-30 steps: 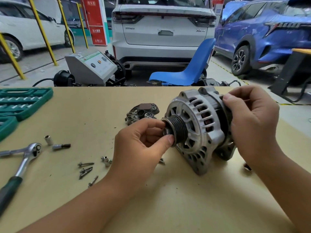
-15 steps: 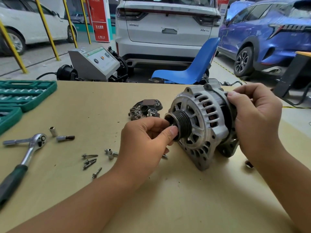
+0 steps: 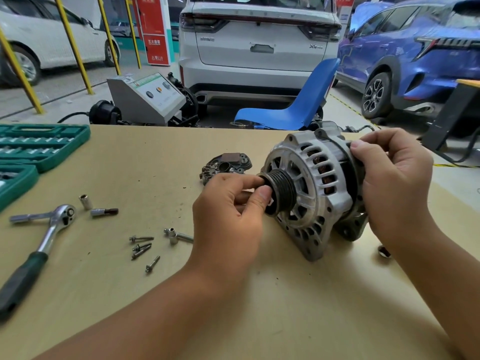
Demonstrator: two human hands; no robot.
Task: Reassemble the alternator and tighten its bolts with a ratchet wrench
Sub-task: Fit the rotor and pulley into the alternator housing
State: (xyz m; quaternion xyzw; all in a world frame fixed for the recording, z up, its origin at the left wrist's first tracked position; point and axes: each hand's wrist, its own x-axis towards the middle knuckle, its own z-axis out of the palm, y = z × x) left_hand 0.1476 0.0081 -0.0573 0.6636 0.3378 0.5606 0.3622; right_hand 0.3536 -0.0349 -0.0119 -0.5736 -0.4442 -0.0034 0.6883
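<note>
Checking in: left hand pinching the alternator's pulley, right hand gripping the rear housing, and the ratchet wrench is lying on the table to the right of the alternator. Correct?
Not quite. The head view shows the ratchet wrench lying left of the alternator, near the green socket case. The rest holds: left hand pinches the pulley, right hand grips the rear housing.

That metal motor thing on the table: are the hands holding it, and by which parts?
Yes. The left hand pinches the alternator by its grooved pulley; the right hand grips its rear housing.
</note>
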